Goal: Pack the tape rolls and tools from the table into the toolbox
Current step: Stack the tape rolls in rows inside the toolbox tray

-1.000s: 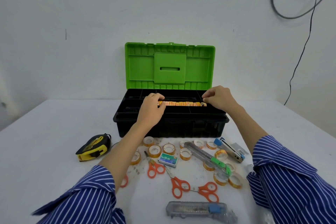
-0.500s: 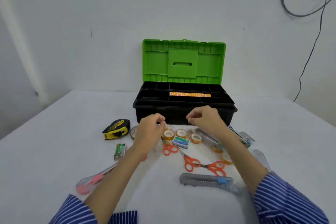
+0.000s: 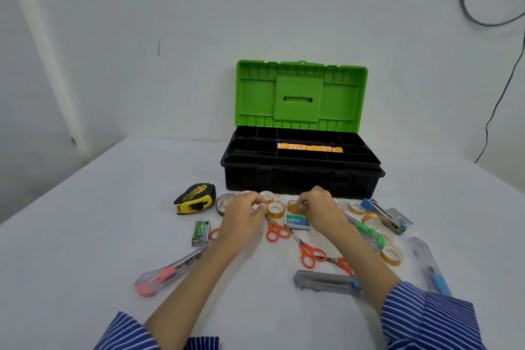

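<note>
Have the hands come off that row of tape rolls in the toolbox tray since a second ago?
Yes. Both the left hand and right hand have pulled back toward the person, from the toolbox tray down to the table's loose tape rolls.

staple box point(image 3: 297, 222) reads "10" (rest blurred)

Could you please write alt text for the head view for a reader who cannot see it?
A person's left hand and right hand reach among small tape rolls on a white table, before an open toolbox holding a row of rolls. Scissors, utility knives and a tape measure lie around.
</note>
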